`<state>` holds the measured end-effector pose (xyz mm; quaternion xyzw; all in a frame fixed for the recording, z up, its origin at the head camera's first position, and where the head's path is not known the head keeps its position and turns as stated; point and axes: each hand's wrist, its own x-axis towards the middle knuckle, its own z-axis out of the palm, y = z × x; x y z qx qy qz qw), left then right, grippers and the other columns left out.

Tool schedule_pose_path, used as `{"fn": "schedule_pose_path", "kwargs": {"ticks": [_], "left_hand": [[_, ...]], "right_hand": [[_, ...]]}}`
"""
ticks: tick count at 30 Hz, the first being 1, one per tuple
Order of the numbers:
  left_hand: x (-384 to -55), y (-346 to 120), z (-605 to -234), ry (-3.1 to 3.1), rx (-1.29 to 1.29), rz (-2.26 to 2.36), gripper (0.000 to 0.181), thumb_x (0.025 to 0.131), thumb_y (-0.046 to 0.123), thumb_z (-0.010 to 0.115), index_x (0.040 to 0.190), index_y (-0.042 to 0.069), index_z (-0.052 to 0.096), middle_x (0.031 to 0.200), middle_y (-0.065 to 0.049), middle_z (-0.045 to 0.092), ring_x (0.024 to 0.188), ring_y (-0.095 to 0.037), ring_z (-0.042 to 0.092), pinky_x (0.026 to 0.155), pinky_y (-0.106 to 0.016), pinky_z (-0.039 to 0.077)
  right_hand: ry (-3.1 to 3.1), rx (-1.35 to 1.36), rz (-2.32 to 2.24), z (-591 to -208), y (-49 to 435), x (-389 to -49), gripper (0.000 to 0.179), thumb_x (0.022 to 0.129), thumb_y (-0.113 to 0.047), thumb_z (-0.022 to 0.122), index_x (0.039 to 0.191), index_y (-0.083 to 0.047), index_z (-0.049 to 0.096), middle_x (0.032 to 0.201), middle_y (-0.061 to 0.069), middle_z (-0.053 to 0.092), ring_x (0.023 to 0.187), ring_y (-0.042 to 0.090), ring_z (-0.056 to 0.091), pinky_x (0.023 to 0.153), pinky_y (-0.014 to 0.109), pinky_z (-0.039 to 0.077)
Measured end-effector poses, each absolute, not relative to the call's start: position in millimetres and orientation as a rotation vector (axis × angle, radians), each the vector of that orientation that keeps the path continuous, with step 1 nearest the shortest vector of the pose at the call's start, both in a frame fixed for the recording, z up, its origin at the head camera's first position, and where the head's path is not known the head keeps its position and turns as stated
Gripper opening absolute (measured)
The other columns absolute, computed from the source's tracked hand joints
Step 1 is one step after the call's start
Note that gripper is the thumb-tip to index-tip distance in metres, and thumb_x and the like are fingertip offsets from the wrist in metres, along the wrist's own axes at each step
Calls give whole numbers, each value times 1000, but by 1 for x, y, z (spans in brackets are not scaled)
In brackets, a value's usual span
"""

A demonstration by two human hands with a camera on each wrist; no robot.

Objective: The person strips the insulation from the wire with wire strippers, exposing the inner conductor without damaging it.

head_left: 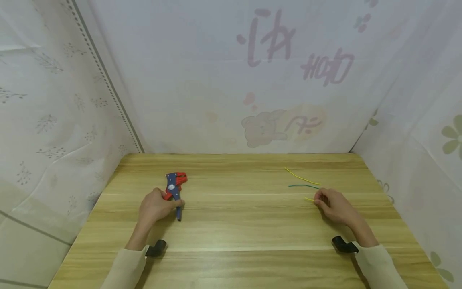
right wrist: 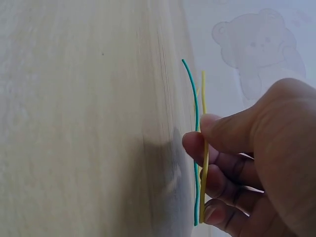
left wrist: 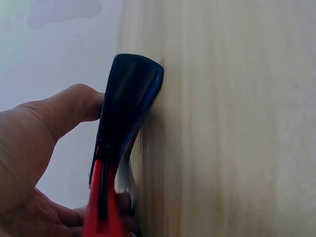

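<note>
Your left hand [head_left: 157, 205] gripped the wire stripper [head_left: 175, 192], its thumb [left wrist: 74, 106] against the blue handle [left wrist: 129, 91] and its other fingers curled around the opposite side. In the left wrist view, the red lever [left wrist: 114, 217] partly covered those fingers, so you could not read their full closure. Your right hand [head_left: 335, 206] pinched a yellow wire [right wrist: 203, 182] between thumb and forefinger; its remaining fingers were loosely bent alongside.

In the head view, the right hand masked most of this wire, leaving a short tip exposed. The green wire [right wrist: 192, 91] passed behind the forefinger in the right wrist view; you could not confirm whether it was held or merely adjacent.

The wire stripper was over the left part of the bench [head_left: 238, 224], head toward the far edge, handle end toward you. It showed a blue body, a round pale badge and red jaws. The left wrist view cut it off at the lower border. You could not determine whether it was clear of the surface.

A second yellow wire [head_left: 301, 178], slightly bowed, lay beyond the green one. Pale sleeves [head_left: 124, 269] ran out of the head view at the bottom, a black wrist device [head_left: 157, 249] beside each cuff. Printed cloth [head_left: 195, 80] stood behind the bench.
</note>
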<state>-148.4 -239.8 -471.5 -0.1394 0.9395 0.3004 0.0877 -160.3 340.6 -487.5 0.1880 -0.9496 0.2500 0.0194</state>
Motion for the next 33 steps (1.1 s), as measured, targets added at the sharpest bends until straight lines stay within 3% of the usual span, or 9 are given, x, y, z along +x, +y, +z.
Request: {"fn": "schedule_pose_path", "kwargs": {"ticks": [5,9,14,19,33], "left_hand": [[-149,-240,-471,2738,-407,971,74,77,55,84,107,-2,47,85,-10,48,73,-22,48,55,-30,38],[-150,-240,-470,2698,-369,1042,73,78,53,84,110,-4,52,87,-9,48,76,-22,47,57,-30,37],[-150,-236,-471,2660,-366,1152,59,80,47,85,104,-2,61,82,-5,46,75,-20,46,59,-29,36],[-150,-234,-473,2619,-401,1230,49,81,42,85,96,1,60,80,-1,41,74,-18,43,59,-29,34],[-144,-226,-479,2557,-351,1377,46,86,40,81,101,1,62,73,1,51,67,-14,48,55,-25,39]], "right_hand": [[-2919,588,793,-491,339,-161,4,97,-11,70,95,-13,66,80,-7,58,74,4,45,63,22,41],[-2895,616,812,-490,337,-162,3,97,-8,69,100,-9,69,84,-5,62,74,1,48,63,22,45],[-2859,660,828,-488,335,-163,3,97,-5,69,99,-6,70,84,-4,63,72,-2,48,61,21,46],[-2838,665,831,-491,333,-164,4,98,-8,68,96,-5,70,81,-6,59,71,-2,47,60,21,46],[-2803,626,868,-486,327,-167,6,99,-6,66,98,-7,72,82,-5,65,70,-2,51,58,21,46]]}}
